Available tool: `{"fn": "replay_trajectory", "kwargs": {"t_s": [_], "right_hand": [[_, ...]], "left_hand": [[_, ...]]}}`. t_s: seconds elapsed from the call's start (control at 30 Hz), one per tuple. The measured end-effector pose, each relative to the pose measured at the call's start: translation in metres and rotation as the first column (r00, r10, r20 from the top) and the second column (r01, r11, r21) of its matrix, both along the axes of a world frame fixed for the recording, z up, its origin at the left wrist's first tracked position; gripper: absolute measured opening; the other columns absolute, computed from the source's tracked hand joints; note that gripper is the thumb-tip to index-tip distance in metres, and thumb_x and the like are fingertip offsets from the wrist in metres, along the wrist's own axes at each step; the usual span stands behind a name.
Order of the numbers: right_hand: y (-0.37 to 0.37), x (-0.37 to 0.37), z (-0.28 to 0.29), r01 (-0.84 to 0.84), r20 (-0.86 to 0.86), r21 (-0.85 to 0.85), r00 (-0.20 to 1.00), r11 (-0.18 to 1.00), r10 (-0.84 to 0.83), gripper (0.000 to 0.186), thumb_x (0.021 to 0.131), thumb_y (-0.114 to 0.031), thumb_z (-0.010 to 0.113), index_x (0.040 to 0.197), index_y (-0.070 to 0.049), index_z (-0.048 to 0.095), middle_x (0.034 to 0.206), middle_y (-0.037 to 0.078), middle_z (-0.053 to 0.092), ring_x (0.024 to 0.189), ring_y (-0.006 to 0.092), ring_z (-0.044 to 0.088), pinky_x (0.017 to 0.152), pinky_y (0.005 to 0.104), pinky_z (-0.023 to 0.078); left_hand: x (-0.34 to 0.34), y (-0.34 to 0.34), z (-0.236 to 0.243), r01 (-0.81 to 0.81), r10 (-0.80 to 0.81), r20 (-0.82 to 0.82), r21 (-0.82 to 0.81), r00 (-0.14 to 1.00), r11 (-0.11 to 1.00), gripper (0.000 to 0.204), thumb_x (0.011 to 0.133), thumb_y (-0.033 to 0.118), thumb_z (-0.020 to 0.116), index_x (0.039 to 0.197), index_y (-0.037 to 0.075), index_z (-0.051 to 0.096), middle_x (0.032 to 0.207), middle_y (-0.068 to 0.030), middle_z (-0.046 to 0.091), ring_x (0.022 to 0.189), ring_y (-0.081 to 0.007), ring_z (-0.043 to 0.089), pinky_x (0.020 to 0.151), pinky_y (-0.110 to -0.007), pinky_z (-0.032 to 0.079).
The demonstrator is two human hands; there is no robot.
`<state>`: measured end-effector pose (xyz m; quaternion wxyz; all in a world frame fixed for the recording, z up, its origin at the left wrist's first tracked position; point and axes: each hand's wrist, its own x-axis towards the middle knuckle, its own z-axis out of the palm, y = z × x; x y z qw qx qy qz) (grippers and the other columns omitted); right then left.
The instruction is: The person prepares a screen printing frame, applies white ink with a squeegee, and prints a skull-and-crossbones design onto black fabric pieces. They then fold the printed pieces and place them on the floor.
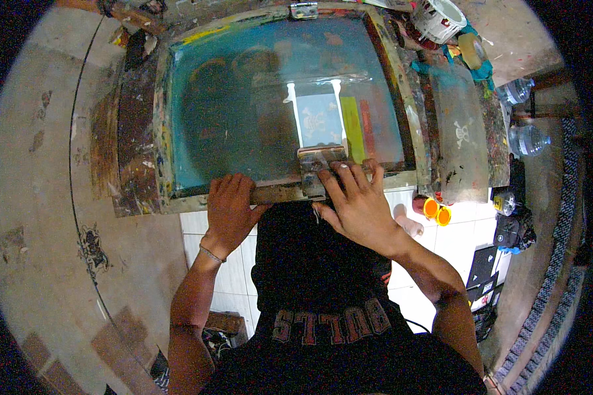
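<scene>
A screen-printing frame [162, 153] with teal mesh lies flat in front of me. Through its mesh, a pale skull design [317, 120] shows inside a bright rectangle, with white streaks along both sides. My right hand [359, 205] grips a short, stained squeegee [321, 158] at the frame's near side, just below the skull; the fingers hide part of it. Over the near rail of the frame, my left hand [230, 205] curls its fingers, with the thumb pointing toward the squeegee.
At the far right stand a white bucket [439, 21] and a roll of tape [470, 51]. A strip with another skull print [464, 131] lies right of the frame. Orange-rimmed containers [431, 209] and a bare foot [410, 224] are below. A metal clamp [304, 10] holds the far rail.
</scene>
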<state>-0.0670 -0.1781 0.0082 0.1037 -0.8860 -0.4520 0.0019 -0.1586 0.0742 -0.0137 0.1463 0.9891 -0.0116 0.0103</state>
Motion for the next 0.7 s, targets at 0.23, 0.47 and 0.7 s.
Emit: {"fn": "replay_trajectory", "kwargs": {"t_s": [0.23,0.47,0.7], "right_hand": [[-0.0001,0.0014,0.0028,-0.002,-0.011,0.038,1.000,0.999,0.002,0.055,0.089,-0.040,0.064,0.129,-0.003,0.056,0.121,0.018,0.057,0.114,0.0333,0.053,0.102,0.0575,0.029],[0.0001,0.0022,0.0002,-0.007,0.001,0.046,1.000,0.999,0.007,0.051,0.087,-0.033,0.067,0.127,-0.003,0.056,0.121,0.018,0.058,0.115,0.0330,0.053,0.100,0.0576,0.031],[-0.0002,0.0076,0.0018,-0.041,-0.004,0.020,0.999,0.999,0.042,0.053,0.081,-0.020,0.069,0.129,-0.003,0.056,0.122,0.018,0.057,0.115,0.0335,0.053,0.101,0.0579,0.032]], "left_hand": [[0.0013,-0.0004,-0.0030,0.013,-0.007,0.155,-0.039,0.988,0.999,0.045,0.063,0.030,0.088,0.086,0.007,0.057,0.086,-0.0124,0.056,0.084,-0.0367,0.055,0.078,-0.047,0.042],[0.0016,0.0000,-0.0005,0.006,-0.005,0.044,-0.023,0.999,1.000,0.045,0.065,0.029,0.087,0.093,0.006,0.060,0.090,-0.0118,0.059,0.090,-0.0342,0.056,0.084,-0.045,0.040],[0.0019,0.0040,0.0011,0.022,-0.018,0.062,-0.071,0.998,0.997,0.044,0.064,0.027,0.087,0.092,0.007,0.061,0.089,-0.0107,0.060,0.089,-0.0330,0.057,0.083,-0.044,0.040]]}}
